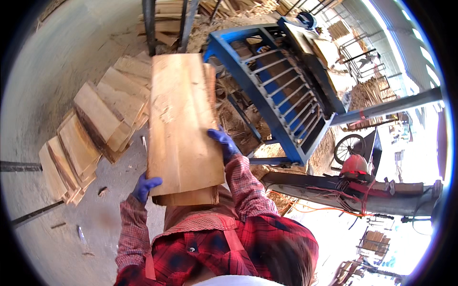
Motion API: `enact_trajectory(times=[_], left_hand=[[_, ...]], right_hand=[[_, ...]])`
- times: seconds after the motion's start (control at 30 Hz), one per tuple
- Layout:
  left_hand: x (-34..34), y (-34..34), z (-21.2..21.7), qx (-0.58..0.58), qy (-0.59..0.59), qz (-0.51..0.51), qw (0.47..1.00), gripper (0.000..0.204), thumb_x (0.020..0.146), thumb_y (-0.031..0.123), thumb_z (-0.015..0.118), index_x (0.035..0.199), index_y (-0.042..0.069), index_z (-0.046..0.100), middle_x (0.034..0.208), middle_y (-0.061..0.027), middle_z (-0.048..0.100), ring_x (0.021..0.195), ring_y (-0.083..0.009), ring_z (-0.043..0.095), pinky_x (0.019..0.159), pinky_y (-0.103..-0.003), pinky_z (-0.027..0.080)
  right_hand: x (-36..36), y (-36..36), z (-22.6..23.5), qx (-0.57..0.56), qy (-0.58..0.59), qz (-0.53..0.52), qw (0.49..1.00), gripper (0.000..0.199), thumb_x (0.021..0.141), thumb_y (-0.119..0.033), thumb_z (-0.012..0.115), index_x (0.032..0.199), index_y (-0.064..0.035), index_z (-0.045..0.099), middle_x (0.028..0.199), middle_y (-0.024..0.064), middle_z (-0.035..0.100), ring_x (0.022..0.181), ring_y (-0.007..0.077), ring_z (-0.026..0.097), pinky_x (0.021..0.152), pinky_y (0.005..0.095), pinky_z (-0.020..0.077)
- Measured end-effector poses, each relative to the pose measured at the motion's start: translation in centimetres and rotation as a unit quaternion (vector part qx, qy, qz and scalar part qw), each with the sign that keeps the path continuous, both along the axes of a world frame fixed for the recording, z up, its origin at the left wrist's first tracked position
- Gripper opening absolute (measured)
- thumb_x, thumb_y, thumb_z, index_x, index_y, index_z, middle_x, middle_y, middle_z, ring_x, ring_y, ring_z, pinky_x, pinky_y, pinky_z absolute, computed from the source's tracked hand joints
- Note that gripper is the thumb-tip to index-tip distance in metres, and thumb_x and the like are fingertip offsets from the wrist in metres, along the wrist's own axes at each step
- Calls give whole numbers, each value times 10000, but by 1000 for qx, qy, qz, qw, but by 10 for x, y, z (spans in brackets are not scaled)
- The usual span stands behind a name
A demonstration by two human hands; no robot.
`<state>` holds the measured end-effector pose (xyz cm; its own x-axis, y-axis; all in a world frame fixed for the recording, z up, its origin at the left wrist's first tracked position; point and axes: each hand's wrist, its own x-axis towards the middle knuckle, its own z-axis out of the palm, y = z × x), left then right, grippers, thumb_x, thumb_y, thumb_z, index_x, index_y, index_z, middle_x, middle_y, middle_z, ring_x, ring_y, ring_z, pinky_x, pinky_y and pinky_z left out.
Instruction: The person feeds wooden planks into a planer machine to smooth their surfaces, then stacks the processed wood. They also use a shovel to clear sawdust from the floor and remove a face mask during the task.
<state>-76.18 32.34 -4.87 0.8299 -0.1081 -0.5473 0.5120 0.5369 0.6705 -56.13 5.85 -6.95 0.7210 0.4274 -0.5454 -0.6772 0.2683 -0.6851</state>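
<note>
The step in hand looks to be moving a short stack of wide boards (pixel 183 119), held in front of the person's body, near ends toward the apron. The left hand (pixel 145 187), gloved, is clamped on the left edge close to the near corner, thumb on the top face; the right hand (pixel 225 143), also gloved, grips the right edge farther up. The hands are apart, with the boards between them, and the fingers underneath are hidden. The next move seems to call for an even lift on both edges, so the loose layers do not slide.

To the left, more planks (pixel 98 112) lie in an overlapping row on the grey floor (pixel 117 190), where a few scraps are scattered. To the right stands a blue frame (pixel 286 95) with bare rollers, wood waste beside it. Beyond are a spoked wheel (pixel 349 148) and a red helmet (pixel 355 166); the far right is too glaring to read well.
</note>
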Motion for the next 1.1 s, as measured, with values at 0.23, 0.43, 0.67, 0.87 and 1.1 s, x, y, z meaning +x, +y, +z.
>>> enact_trajectory(times=[0.23,0.43,0.67,0.87,1.1], left_hand=[[185,-117,42,142,-94,-206,964,344,704,156,729,1001,13,635,823,-22,650,648,-77,567,605,-212,452],[379,-276,122,62,-203,-282,936,397,686,137,761,1034,4,627,835,-24,654,713,-85,607,673,-219,483],[642,-458,223,517,-608,-131,589,318,894,297,551,1017,30,672,959,-42,680,895,-126,618,823,-301,489],[551,-399,168,292,-496,-56,816,323,862,141,628,1147,-9,606,1112,-110,655,974,-174,630,870,-307,496],[245,-126,-83,585,46,-237,774,286,801,322,622,947,83,684,887,-144,673,811,-251,641,725,-394,500]], right_hand=[[45,-173,71,49,-181,-250,950,361,903,-199,590,1219,-42,518,1006,30,620,860,130,601,751,271,512],[175,-360,71,-23,-367,-340,865,398,929,-231,497,1234,21,540,1122,97,621,1014,201,599,914,326,472],[399,-586,217,-389,-438,-397,707,450,817,-292,706,1113,7,545,944,94,648,818,181,621,700,290,512],[482,-501,173,-816,-440,-47,372,305,919,-287,488,1130,-85,575,1135,195,591,1064,365,558,938,450,425],[471,-371,141,-631,-574,43,521,489,989,-386,364,1278,-37,549,1242,202,579,1081,342,588,923,409,464]])
